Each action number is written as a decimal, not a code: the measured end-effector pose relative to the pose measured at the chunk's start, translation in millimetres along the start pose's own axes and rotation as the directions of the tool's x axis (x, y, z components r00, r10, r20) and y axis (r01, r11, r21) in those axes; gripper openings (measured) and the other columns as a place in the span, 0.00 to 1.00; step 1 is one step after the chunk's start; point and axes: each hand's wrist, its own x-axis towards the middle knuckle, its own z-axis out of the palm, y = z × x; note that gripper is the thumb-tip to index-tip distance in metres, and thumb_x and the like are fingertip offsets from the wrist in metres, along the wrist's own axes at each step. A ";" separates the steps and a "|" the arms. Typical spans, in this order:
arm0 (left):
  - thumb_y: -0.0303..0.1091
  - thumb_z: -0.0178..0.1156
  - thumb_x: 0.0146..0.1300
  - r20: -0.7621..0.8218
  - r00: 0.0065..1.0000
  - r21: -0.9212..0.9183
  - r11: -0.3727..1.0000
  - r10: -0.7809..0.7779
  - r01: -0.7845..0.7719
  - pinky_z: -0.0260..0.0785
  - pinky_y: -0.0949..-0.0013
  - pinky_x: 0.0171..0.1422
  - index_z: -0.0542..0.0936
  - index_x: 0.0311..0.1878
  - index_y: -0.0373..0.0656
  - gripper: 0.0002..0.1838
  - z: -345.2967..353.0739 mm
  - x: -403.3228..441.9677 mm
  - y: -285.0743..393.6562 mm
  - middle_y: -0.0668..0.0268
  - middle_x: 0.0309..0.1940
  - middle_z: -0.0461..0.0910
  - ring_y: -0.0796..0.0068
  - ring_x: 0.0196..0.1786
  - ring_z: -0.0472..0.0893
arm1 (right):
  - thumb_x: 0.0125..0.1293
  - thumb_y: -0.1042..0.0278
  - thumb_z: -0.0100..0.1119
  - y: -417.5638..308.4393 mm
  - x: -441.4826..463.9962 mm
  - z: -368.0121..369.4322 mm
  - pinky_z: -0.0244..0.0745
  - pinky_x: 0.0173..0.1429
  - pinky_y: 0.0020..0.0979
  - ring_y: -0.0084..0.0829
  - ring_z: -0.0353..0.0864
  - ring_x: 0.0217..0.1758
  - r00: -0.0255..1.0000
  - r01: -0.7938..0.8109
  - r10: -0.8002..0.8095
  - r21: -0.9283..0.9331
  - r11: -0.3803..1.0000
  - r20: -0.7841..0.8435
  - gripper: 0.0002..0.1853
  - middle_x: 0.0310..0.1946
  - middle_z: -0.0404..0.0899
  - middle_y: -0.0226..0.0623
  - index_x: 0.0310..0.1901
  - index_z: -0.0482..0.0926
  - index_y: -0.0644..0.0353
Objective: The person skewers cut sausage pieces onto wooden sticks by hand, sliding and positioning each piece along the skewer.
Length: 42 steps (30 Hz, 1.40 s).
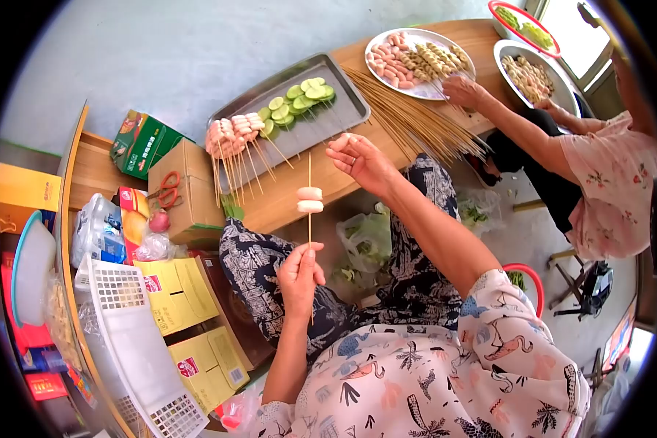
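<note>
My left hand [300,279] is closed round a thin wooden skewer, which stands upright with its tip pointing away from me. Two pale pink sausage pieces [309,200] sit crosswise on the skewer, one above the other. To the right of the skewer's tip, my right hand [358,162] is raised with its fingers pinched together on a small pinkish piece. Beyond my hands, a metal tray [270,108] holds finished sausage skewers [230,135] at its left and green slice skewers [297,104] at its right.
Loose skewers [416,117] fan across the table beside an oval plate [420,93] of sausage pieces and skewered food. A co-worker's hand [463,93] reaches to that plate; a metal bowl [562,93] stands beyond. Cartons [186,186], red scissors [169,190] and a white basket [124,328] lie left.
</note>
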 end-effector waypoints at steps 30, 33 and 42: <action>0.38 0.50 0.72 0.123 0.988 -0.003 0.996 -0.092 0.093 0.48 0.83 0.19 0.79 0.47 0.39 0.13 34.4 10.1 -1.4 0.74 0.15 0.69 0.89 0.16 0.64 | 0.69 0.58 0.47 -0.3 -2.1 -3.9 0.70 0.55 0.31 0.35 0.77 0.53 0.999 0.001 -0.005 0.094 0.996 0.048 0.19 0.55 0.76 0.43 0.56 0.72 0.61; 0.38 0.50 0.72 0.110 0.990 -0.014 0.996 -0.091 0.093 0.48 0.84 0.19 0.79 0.47 0.39 0.13 35.5 10.3 -1.9 0.74 0.15 0.69 0.90 0.16 0.64 | 0.69 0.59 0.48 1.2 -1.7 -5.4 0.70 0.55 0.32 0.35 0.77 0.53 0.999 -0.009 0.004 0.103 0.995 0.043 0.19 0.54 0.76 0.43 0.56 0.72 0.62; 0.38 0.50 0.72 0.103 0.991 -0.022 0.995 -0.091 0.093 0.48 0.84 0.20 0.79 0.46 0.39 0.13 37.1 9.4 2.4 0.74 0.14 0.69 0.90 0.16 0.64 | 0.69 0.60 0.48 1.3 -1.3 -4.8 0.71 0.56 0.32 0.35 0.77 0.53 0.999 -0.009 0.003 0.110 0.994 0.050 0.20 0.54 0.77 0.44 0.57 0.72 0.62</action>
